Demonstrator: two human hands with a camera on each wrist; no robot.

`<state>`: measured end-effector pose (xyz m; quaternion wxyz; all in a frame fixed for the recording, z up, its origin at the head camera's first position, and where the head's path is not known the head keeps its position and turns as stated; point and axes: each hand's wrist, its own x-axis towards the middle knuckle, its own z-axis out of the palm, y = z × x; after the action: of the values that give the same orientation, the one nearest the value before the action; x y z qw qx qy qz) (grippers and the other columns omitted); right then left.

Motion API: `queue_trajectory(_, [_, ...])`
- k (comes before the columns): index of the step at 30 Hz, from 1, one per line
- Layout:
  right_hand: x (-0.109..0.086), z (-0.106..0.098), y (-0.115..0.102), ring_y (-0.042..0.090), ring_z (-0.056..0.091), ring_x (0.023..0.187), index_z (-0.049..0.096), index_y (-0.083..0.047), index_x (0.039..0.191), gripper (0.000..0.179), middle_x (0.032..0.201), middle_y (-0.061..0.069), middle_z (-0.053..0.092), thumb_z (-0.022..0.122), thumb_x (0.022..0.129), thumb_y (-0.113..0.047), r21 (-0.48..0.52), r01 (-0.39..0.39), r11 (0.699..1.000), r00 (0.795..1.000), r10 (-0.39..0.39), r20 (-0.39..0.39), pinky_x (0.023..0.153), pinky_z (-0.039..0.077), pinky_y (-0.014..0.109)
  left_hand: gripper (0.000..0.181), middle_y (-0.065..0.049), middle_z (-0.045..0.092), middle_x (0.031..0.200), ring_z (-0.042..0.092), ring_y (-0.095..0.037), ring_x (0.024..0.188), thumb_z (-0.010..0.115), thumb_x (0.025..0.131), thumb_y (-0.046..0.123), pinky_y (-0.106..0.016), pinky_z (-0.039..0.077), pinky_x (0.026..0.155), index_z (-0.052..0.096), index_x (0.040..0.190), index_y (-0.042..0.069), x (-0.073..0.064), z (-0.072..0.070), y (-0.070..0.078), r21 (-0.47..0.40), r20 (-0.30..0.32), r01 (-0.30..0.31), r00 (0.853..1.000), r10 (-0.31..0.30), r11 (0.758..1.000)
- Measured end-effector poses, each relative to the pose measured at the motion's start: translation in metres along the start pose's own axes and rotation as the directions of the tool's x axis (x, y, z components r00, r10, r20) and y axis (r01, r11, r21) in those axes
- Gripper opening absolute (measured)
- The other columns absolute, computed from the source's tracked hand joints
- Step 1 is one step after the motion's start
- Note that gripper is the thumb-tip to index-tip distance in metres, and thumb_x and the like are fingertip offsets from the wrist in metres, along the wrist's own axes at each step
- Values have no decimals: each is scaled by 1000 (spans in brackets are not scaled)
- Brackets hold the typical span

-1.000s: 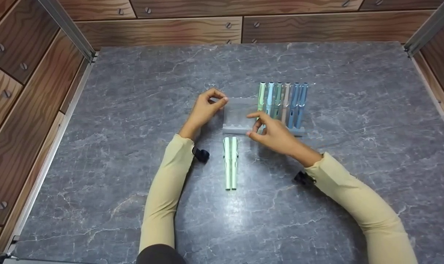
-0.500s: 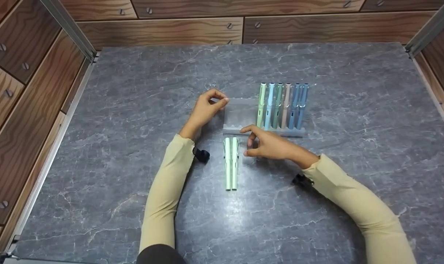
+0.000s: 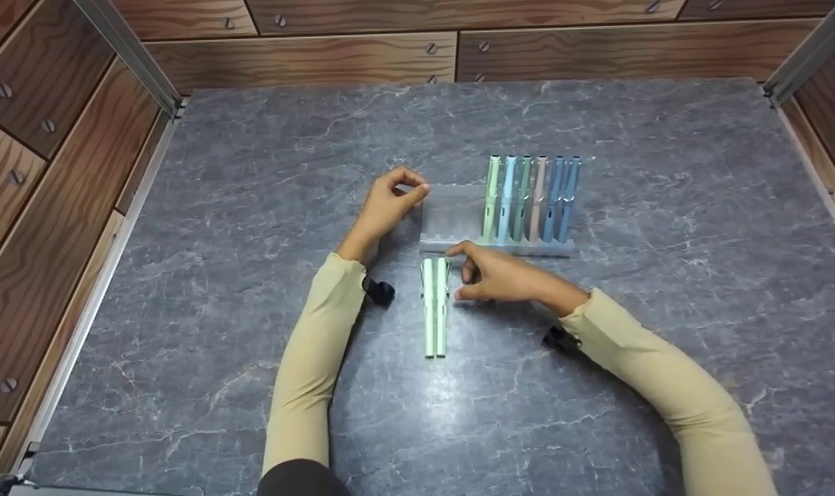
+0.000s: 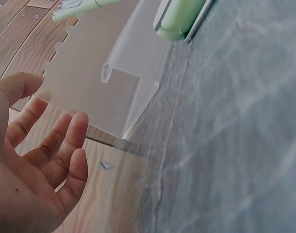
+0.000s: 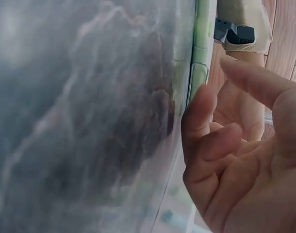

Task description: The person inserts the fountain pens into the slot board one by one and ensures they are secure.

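A clear plastic pen stand [image 3: 452,213] leans back on the table. My left hand [image 3: 386,207] pinches its upper left edge between thumb and forefinger; in the left wrist view the other fingers [image 4: 75,131] are loosely bent beside the clear panel [image 4: 85,73]. Two pale green pens, the left one [image 3: 428,313] and the right one [image 3: 441,317], lie side by side in front of the stand, caps toward it. My right hand [image 3: 503,275] hovers just right of their caps, thumb and forefinger apart, holding nothing. In the right wrist view its fingers come close to a green pen [image 5: 202,34]; contact cannot be told.
Several pens stand in the right part of the stand: a light green pen [image 3: 491,200], a light blue pen [image 3: 507,200], a dark green one, a brownish one and blue ones [image 3: 567,200]. Wood-patterned walls [image 3: 307,58] border the grey marbled tabletop [image 3: 252,172].
My right hand has moved from in front of the standing pens down and left toward the two lying pens. The left hand stays at the stand's edge.
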<state>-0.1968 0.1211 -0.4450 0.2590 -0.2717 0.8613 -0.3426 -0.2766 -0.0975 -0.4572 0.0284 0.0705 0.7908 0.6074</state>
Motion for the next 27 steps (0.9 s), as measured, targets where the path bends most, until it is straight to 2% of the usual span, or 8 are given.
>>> queue_trajectory(6, [3,1,-4,13,51,72,40,-9,142,71,92,6,60,75,82,-22,-80,-31,996,999,32,12,66,45,27,18,-4,63,95,65,-37,81,67,91,22,-26,46,59,66,100,6,-1,-1,-1,-5,4,-16,1000,16,1000])
queue_trajectory(11, [6,3,-4,12,51,71,40,-9,142,70,91,6,60,75,82,-22,-100,-34,994,999,37,25,65,44,26,19,-5,63,94,65,-37,78,66,92,20,-20,45,57,66,101,4,-2,-1,-2,6,6,-50,999,50,999])
queue_trajectory(16, [8,3,-3,13,49,70,41,-6,141,69,87,5,57,74,82,-20,-98,-31,995,999,34,27,64,42,26,20,-4,62,93,64,-35,77,67,91,21,-19,44,55,66,101,3,-1,-1,-3,2,3,-42,999,42,999])
queue_trajectory(27, [11,6,-4,14,49,72,44,-7,140,68,87,4,57,74,81,-24,-170,-54,984,999,54,-5,64,41,26,18,-4,63,95,64,-39,82,67,91,21,-20,45,56,66,101,5,0,-1,-1,-4,4,-33,999,33,999])
